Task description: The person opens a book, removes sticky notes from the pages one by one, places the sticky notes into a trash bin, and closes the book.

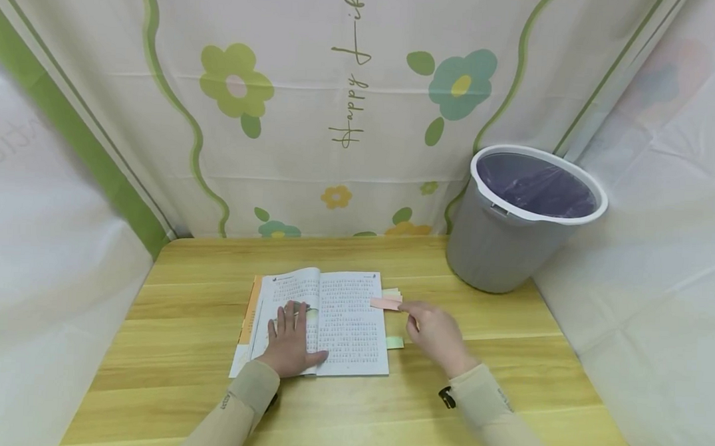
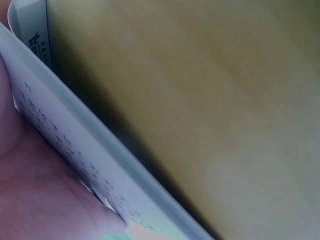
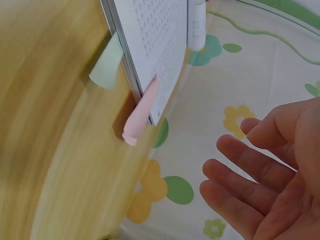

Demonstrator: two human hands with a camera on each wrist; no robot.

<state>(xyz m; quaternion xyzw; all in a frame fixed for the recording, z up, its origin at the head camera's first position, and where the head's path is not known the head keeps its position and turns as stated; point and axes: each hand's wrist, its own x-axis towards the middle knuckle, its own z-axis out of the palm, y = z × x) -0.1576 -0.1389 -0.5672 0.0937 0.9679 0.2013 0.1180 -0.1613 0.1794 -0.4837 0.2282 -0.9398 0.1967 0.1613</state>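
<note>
An open book (image 1: 352, 346) lies on the table, its pages full of small printed text. My left hand (image 1: 289, 346) rests on the left page with fingers spread, and its thumb reaches over the fold. Under those fingertips a small dark and greenish patch shows, mostly hidden. From the right page's edge a pink sticky tab (image 1: 385, 304) sticks out, with pale tabs (image 1: 394, 293) behind it and a green tab (image 1: 395, 343) lower down. My right hand (image 1: 438, 334) is beside the pink tab; the right wrist view shows its loosely bent fingers (image 3: 250, 165) apart from the tab, holding nothing.
A grey wastebasket (image 1: 488, 249) with a white rim and a dark liner stands at the table's back right corner. Behind the wooden table (image 1: 192, 309) hangs a flowered curtain (image 1: 289, 147), with white cloth on both sides.
</note>
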